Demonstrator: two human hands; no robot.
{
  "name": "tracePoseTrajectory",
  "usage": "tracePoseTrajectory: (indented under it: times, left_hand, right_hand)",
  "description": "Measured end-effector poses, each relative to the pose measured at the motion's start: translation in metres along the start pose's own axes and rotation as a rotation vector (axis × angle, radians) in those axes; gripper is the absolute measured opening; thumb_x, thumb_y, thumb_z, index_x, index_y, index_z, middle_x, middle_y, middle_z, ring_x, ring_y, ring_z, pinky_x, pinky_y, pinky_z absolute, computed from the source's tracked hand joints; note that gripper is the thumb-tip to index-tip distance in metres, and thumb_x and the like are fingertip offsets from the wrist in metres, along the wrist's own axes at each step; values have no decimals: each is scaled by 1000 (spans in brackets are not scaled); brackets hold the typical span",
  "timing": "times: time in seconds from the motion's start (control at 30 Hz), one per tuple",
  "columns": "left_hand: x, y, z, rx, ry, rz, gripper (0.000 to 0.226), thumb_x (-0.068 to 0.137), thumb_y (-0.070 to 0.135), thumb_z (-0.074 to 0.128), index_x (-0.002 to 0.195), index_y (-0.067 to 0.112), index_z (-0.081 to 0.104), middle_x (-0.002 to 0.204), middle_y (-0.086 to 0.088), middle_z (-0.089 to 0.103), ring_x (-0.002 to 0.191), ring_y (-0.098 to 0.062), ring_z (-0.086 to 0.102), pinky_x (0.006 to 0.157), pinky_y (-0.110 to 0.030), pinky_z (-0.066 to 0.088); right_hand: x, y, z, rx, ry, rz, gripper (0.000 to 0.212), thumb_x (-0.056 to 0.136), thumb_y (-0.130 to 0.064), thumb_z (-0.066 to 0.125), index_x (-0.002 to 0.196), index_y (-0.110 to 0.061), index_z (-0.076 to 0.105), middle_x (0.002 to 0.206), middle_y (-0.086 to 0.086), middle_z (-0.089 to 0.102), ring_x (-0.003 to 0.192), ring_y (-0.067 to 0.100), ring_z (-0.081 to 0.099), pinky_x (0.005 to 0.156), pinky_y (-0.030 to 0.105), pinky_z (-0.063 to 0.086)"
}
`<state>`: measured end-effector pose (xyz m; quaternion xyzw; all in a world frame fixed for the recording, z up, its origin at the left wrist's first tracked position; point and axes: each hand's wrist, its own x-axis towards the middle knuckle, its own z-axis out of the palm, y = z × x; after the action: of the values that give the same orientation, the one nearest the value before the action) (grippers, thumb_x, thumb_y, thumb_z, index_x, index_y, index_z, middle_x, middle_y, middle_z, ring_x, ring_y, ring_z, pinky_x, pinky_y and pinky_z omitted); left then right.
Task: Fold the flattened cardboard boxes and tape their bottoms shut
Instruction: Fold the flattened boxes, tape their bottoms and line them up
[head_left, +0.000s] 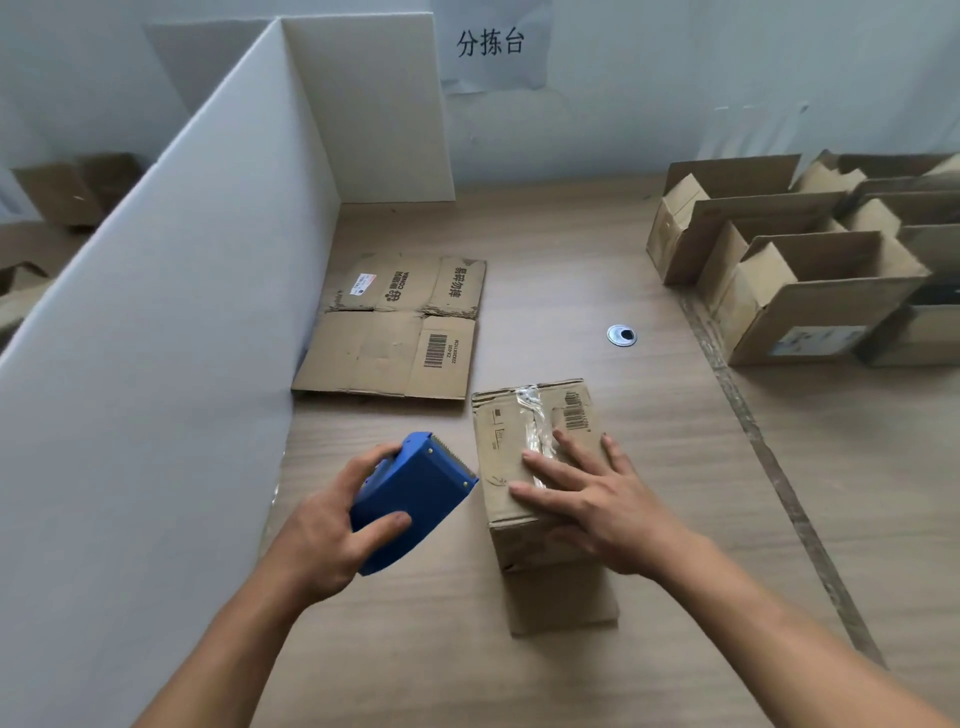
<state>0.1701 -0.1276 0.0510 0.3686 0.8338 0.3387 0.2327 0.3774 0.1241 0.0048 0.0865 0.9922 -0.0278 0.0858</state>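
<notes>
A folded cardboard box (511, 441) stands near the middle of a wooden table (571, 249), apparently bottom up. A strip of clear tape (530, 410) runs along its top face, away from the person. The right hand (592, 504) lies flat on that face, fingers straight and spread over the seam. Just left of the box, apart from it, the left hand (322, 535) grips a blue tape dispenser (415, 493), toothed edge toward the box. The right hand hides the seam's near end, and the roll is hidden too. A flattened box (384, 332) lies beyond, nearer the left hand.
</notes>
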Motion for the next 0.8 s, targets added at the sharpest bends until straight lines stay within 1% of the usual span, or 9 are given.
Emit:
tracePoseTrajectory:
  times: [0.13,0.2,0.3,0.4,0.5,0.57,0.67,0.73,0.8]
  left_hand:
    - [1,6,4,34,30,53,75,85,26,76,123,74,33,98,10,66,82,-13,63,75,-32,53]
    - [1,7,6,51,30,74,75,85,29,76,123,75,30,97,8,65,81,-17,62,74,-34,53]
    - [1,9,6,70,21,84,68,81,44,70,125,75,29,97,8,64,79,-18,60,74,-35,53]
    - [1,10,6,71,11,80,64,76,51,63,125,74,29,95,8,63,78,-17,59,74,-36,53]
    - [0,8,7,70,1,101,63,75,55,60,127,73,30,97,9,63,79,-17,60,74,-37,54]
    - [1,3,7,68,-1,103,63,75,55,60,127,73,30,98,8,64,79,-17,60,75,-36,54]
    - [-1,-1,7,83,6,125,63,74,58,59,128,71,32,100,11,64,80,-15,60,75,-35,53]
    - [-1,-5,6,97,20,135,64,75,54,62,128,72,31,103,22,62,82,-9,60,76,-30,52]
    - [-1,-9,5,114,27,158,68,80,45,69,128,74,30,108,40,56,89,5,57,77,-21,47]
  right_hand:
    - [-14,-4,11,234,40,24,67,85,-80,26,148,-60,18,160,-27,13,152,11,0,119,59,3]
    - [-16,-4,6,344,150,82,65,88,-80,20,147,-55,30,158,-26,25,152,7,8,121,54,6]
    - [0,-7,-6,328,351,168,57,91,-64,37,139,-39,52,149,-8,49,144,23,37,110,60,35]
    - [35,3,-29,370,284,297,69,88,-68,30,148,-37,41,162,-8,27,153,23,9,120,54,17]
    - [71,22,-44,390,157,340,68,93,-65,47,154,-43,24,165,-14,11,153,18,-8,121,54,3]
    - [92,31,-45,426,22,377,72,90,-66,54,152,-46,25,162,-14,22,153,18,3,119,57,10]
    - [105,47,-38,557,-45,431,63,83,-64,65,139,-38,52,140,-4,54,138,25,37,112,46,33]
    - [109,56,-31,720,21,470,40,82,-54,73,116,-35,69,123,-2,67,124,23,53,105,36,42]
    - [110,57,-24,770,76,508,11,83,-53,71,88,-44,70,107,-6,72,114,20,60,98,35,46]
